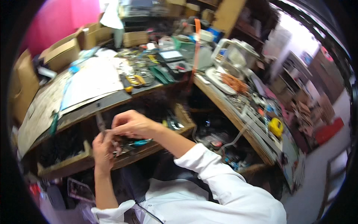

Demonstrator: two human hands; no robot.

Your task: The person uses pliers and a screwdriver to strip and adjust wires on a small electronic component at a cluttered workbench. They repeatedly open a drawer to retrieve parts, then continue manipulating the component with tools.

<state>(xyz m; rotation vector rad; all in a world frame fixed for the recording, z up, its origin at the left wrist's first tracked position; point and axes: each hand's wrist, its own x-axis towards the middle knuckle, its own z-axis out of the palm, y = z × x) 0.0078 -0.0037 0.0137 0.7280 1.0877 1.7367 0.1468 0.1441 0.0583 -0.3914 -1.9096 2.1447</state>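
Note:
In the head view my left hand (102, 151) is closed on a thin, grey metal tool (100, 120) that points upward, blurred, above the open drawer. My right hand (126, 125) is pinched at the same tool, close to my left thumb; what exactly its fingertips grip is hidden. Below them the wooden drawer (182, 115) holds jumbled tools, among them a teal-handled one (141, 142). A green-handled tool (54, 123) lies at the bench edge on the left.
The workbench (112, 99) carries paper sheets (89, 82), yellow pliers (135, 81) and cardboard boxes (61, 54). On the right, a side bench (227, 108) holds a white appliance (235, 56), orange cord (233, 83) and a yellow object (276, 127).

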